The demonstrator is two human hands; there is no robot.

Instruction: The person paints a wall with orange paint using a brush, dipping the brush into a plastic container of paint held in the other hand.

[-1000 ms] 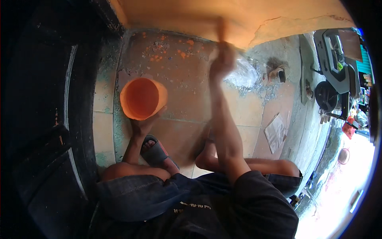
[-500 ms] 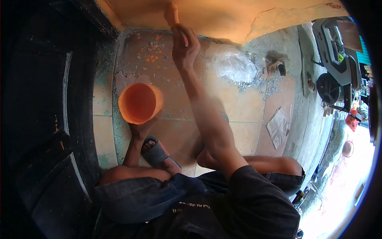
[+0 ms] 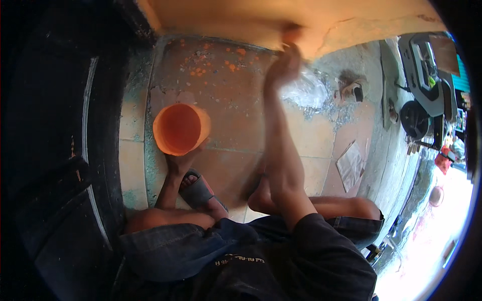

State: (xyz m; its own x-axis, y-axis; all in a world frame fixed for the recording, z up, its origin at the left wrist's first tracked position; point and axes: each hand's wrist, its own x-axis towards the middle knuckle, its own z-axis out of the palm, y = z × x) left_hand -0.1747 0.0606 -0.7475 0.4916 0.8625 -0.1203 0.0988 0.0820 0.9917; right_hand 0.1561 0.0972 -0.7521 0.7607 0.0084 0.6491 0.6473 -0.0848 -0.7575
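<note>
So the right hand (image 3: 283, 67) has swung over to the right since half a second ago, taking the brush (image 3: 292, 34) along the wall (image 3: 226, 17), while the left one has barely budged. Far left, beyond both hands, there's a black door (image 3: 55, 175). Next is the left hand (image 3: 185, 156), wrapped round the near underside of an orange bucket (image 3: 203, 123), mouth up; can't really see how much is in it. Between the hands and a bit ahead, orange spots (image 3: 232, 66) dot the floor tiles (image 3: 228, 130). The hands are well apart, the right one closed on the brush, though it's blurry. Just right of it there's crumpled clear plastic (image 3: 307, 91), then a pale folded sheet (image 3: 350, 166) nearer the body.

My two cents: long, even strokes, light pressure, bucket level and close under the brush to catch drips, and go easy near that wall crack (image 3: 326, 36).
</note>
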